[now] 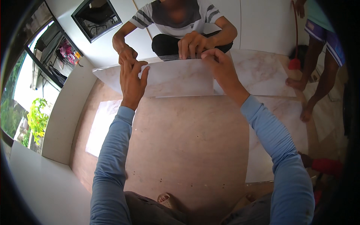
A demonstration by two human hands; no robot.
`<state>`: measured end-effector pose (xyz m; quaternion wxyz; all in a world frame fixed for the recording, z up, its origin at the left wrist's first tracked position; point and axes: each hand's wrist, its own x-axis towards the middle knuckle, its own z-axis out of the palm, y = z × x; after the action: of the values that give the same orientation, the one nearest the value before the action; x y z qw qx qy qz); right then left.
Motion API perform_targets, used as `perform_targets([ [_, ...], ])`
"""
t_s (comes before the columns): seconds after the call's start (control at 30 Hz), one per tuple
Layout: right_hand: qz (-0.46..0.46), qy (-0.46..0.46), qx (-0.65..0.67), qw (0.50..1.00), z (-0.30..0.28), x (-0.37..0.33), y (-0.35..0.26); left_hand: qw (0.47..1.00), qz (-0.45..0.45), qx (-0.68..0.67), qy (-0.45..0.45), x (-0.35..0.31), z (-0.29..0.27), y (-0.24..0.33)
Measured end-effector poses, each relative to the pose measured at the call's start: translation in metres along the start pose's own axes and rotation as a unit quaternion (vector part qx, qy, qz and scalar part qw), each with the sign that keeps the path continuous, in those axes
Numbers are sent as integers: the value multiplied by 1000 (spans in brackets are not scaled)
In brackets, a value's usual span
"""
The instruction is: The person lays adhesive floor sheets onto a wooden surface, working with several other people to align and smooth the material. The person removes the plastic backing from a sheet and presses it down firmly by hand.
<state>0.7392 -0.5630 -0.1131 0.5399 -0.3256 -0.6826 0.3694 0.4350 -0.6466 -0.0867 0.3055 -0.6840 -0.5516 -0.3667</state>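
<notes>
Pinching a pale marbled sheet [180,79] at its upper edge

The marbled sheet stretched between the person and a co-worker [180,18] seated opposite, at the far side of a matte brown floor [187,146]. Thin and smooth, it carried faint tan veins on a whitish ground; a clear, shiny strip showed along its upper edge.

The right hand [221,68] pinched that edge between thumb and bent forefinger. The left hand [132,84] reached up near the sheet's left part, its fingers extended and the thumb standing apart; whether they gripped anything could not be told. Both forearms wore soft, wrinkled sleeves [110,168] of light blue cloth.

One of the co-worker's hands [193,42] bent its fingers down at the same edge, beside the right hand; the other was close above the left hand's fingertips.

More flat, straight-edged sheets lay about: a veined one [258,75] behind at the right, another [260,157] along the right side, and a third [102,125] at the left, bleached white by glare.
</notes>
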Motion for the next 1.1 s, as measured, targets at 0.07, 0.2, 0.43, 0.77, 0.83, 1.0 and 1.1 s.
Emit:
perform_targets([
  [0.07,133,12,132,982,-3,3,-7,1000,-2,-12,7,2,-1,0],
  [0.2,57,71,163,982,-3,2,-4,1000,-8,-10,-8,3,-4,-4],
  [0.43,-279,67,-279,916,-10,0,-14,999,-2,-9,-39,6,-10,0],
  [0.77,-222,22,-341,913,-24,8,13,998,23,3,-66,8,-10,16],
  [0.83,-216,43,-337,915,-27,9,14,999,33,-13,-36,8,-5,16],
  [1.0,-167,56,-313,933,-35,3,14,996,7,-47,-73,3,-1,20],
  [1.1,-150,63,-329,930,-43,0,19,994,-7,-53,-95,-3,7,22],
])
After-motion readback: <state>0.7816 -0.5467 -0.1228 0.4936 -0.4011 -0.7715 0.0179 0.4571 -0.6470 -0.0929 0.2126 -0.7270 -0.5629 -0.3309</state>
